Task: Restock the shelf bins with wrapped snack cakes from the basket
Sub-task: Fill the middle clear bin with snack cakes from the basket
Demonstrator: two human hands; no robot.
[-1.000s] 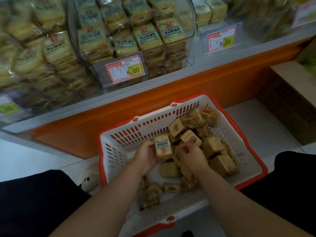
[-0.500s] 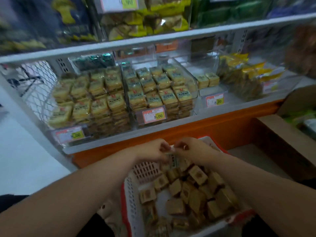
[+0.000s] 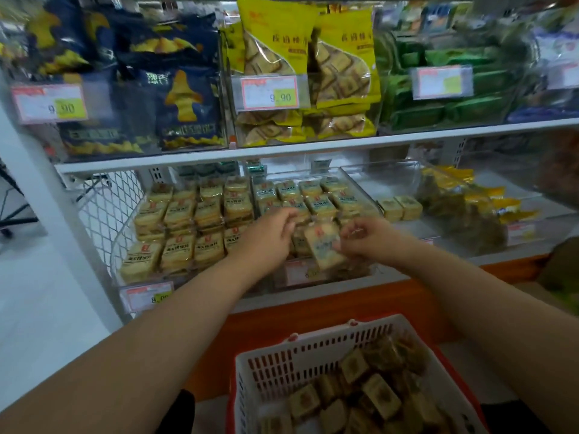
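A white basket [image 3: 282,364] with a red rim sits low in front of me, holding several brown wrapped snack cakes [image 3: 380,394]. Both arms reach up over the front of the middle clear shelf bin [image 3: 360,186], which is stacked with pale wrapped cakes. My right hand [image 3: 363,239] pinches a pale wrapped cake [image 3: 324,245] by its right edge, tilted, at the bin's front. My left hand [image 3: 269,233] hovers just left of that cake with curled fingers; whether it touches the wrapper is hard to tell.
A full bin of similar cakes [image 3: 178,233] stands to the left, and a nearly bare bin with two small cakes [image 3: 399,208] to the right. Bagged snacks fill the upper shelf [image 3: 282,151]. Price tags hang on the bin fronts. An orange base panel [image 3: 313,305] runs below.
Both hands rose from the basket to the middle bin, carrying a wrapped cake. My view tilted up, bringing the upper shelf into sight.
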